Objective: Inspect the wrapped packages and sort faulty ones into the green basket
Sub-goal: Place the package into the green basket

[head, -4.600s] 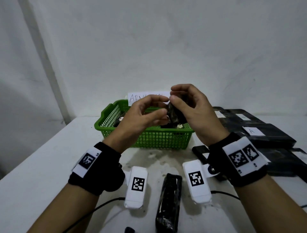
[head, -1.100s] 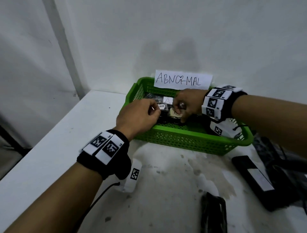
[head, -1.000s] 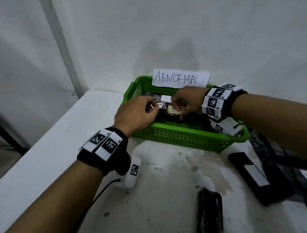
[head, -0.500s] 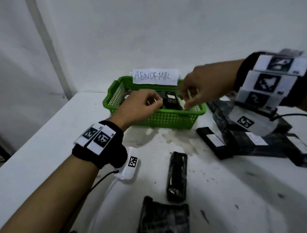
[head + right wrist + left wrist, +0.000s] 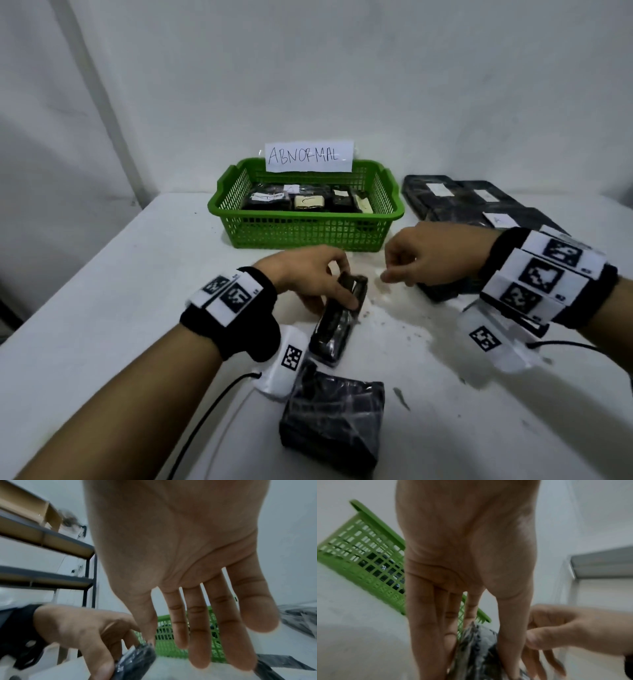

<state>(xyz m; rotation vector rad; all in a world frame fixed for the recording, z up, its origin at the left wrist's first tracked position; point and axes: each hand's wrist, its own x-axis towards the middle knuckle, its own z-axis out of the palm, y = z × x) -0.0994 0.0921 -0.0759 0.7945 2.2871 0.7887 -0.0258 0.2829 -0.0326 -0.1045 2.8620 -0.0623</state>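
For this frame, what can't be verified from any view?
- Long package under the left hand: any wrap fault; head view too small, wrist views blurred, fingers cover it.
- Green basket contents: label writing too small.
- Stacked packages: the right hand hides the near ones.

White table (image 5: 102,308), green basket (image 5: 308,229) at back, black wrapped packages (image 5: 472,202) right, two more (image 5: 332,428) in front
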